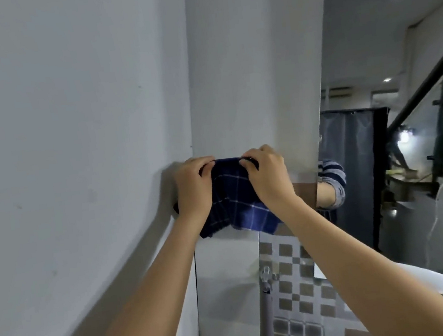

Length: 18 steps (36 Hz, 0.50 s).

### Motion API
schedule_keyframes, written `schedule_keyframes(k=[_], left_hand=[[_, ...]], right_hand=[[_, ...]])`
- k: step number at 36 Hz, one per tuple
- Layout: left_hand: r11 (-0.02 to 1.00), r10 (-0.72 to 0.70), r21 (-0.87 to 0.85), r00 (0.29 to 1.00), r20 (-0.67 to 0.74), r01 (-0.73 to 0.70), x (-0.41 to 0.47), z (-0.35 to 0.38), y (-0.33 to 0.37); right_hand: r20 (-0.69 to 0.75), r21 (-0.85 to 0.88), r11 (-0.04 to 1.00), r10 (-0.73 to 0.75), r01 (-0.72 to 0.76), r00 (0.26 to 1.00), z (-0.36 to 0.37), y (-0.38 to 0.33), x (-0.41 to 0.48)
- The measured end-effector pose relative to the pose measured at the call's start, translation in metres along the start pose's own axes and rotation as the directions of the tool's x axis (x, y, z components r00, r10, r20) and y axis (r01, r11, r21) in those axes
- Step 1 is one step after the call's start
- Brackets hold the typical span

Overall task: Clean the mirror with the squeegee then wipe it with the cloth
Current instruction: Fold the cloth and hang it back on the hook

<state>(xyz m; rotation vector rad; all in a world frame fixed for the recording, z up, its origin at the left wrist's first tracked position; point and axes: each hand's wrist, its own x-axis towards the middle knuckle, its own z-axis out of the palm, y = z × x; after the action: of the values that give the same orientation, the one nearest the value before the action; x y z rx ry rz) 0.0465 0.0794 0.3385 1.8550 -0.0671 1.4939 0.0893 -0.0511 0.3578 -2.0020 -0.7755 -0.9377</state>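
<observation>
Cloth (234, 194): a dark blue piece with thin pale check lines, held up at the wall corner between both hands; its top edge was stretched flat between them, and the lower part hung loose in folds below the wrists.
Left hand (193, 187): fingers curled closed over the upper left corner of the cloth, knuckles toward the camera, the forearm rising from the lower left.
Right hand (266, 175): closed in the same way on the upper right corner, thumb and fingertips pinching the top hem (the two hands were near each other, apart by the stretched width of cloth).
Mirror (378, 150): on the right, just beside the right hand; its left edge ran down next to the pale pillar, and it reflected a striped sleeve, a dark curtain, a stair rail and ceiling lights.
Wall (72, 129): plain pale grey, filling the left half, with the cloth close against its corner.
Tap (265, 276): a metal fitting on a grey pipe, below the cloth, beside a checkered tile band (297, 283).
Squeegee: could not be made out in this view.
</observation>
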Motion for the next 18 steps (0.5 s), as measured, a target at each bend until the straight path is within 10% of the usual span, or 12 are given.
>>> schedule_keyframes(k=[18], left_hand=[[0.9,-0.338,-0.247,0.933,0.122,0.359,-0.038,0.015,-0.048]], right_hand=[[-0.03,0.294,0.935,0.216,-0.198,0.976,0.036,0.022,-0.038]])
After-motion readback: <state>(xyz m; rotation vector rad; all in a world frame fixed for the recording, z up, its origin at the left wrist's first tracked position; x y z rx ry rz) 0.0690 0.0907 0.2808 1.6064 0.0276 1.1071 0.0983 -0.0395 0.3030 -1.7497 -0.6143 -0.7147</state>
